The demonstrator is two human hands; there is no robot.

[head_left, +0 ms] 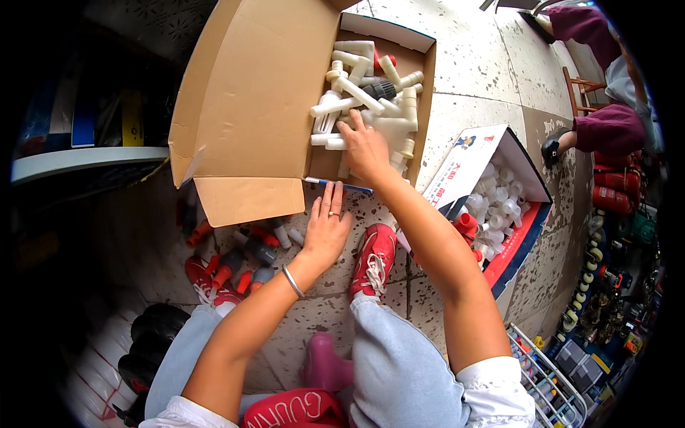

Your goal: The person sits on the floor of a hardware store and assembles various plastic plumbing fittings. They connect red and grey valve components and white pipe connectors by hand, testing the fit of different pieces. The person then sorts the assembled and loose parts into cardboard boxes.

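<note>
A flat cardboard box (423, 135) lies with its lid (264, 93) folded out to the left. Inside is a pile of off-white plastic pipe fittings (357, 85), elbows and straight pieces, with one dark grey threaded fitting (379, 90) among them. My right hand (367, 153) reaches over the box's near wall, its fingers apart and touching the fittings; nothing shows in its grip, though the fingertips are partly hidden. My left hand (327, 227) rests with outstretched fingertips at the box's near edge, holding nothing.
At right, a second box (524, 239) holds small white fittings (499, 203). Grey and red valves (253, 250) lie on the floor beside my red shoes (373, 260). A wire rack (546, 378), red cylinders (615, 187) and a seated person (606, 132) are farther right; a shelf (85, 162) is left.
</note>
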